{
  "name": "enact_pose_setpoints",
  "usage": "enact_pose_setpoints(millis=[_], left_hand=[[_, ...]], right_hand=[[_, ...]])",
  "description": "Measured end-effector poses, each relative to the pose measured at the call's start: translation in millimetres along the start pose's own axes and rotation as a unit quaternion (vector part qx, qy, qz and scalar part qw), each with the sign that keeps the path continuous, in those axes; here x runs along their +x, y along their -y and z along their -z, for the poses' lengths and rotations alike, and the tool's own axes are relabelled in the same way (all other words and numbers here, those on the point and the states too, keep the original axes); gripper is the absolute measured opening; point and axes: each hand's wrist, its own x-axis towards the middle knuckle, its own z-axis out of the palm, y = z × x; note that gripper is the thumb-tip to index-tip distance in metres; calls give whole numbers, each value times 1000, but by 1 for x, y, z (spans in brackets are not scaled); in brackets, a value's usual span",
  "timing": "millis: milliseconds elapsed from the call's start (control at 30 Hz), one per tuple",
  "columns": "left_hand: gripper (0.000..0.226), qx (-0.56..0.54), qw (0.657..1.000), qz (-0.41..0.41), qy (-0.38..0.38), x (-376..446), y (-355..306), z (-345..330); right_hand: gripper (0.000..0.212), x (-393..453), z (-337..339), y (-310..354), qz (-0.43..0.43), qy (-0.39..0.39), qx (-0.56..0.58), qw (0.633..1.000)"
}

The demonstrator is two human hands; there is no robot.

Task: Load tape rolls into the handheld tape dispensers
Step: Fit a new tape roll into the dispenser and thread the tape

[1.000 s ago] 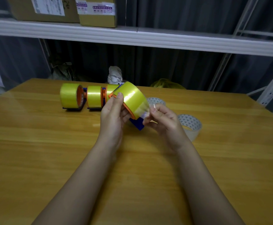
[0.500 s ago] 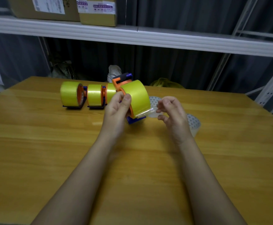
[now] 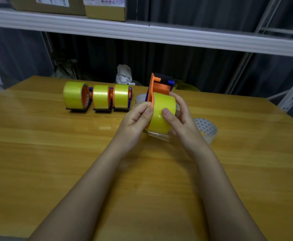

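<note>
Both grips closed on one thing: left hand [image 3: 136, 117] curled, pinching the orange side plate of the dispenser [image 3: 160, 87] at its near edge; right hand [image 3: 178, 117] wrapped round the yellow tape roll [image 3: 162, 115], thumb pressed on the roll's face, fingers reaching behind. Roll seated between the two grips, dispenser body rising just beyond them with its dark roller uppermost, held clear of the table [image 3: 55, 162]. A clear flap of loose tape [image 3: 158, 135] hanging just under the roll, below the right thumb (not yet led through to the roller end, as far as can be seen). Judged well along: well to the left of the left grip, three loaded dispensers [image 3: 97, 98] standing in a row, each carrying a yellow roll. Left to do, probably: threading this fourth one's tape end and setting it down. Just right of the right grip, a pale patterned roll [image 3: 205, 129] lying on the table, another pale roll [image 3: 139, 99] partly hidden beyond the left grip; whether more dispensers wait for them cannot be told.
</note>
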Motion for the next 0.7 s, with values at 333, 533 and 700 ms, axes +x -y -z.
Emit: enact_pose_setpoints(millis=[333, 533, 700], left_hand=[[29, 10, 999, -5, -41, 1, 0, -1], [25, 26, 995, -4, -92, 3, -1, 2], [29, 9, 996, 14, -86, 3, -8, 5]], right_hand=[[65, -3, -6, -2, 44, -48, 5, 998], [76, -2, -11, -5, 92, -69, -69, 991], [74, -3, -15, -5, 112, -77, -114, 984]])
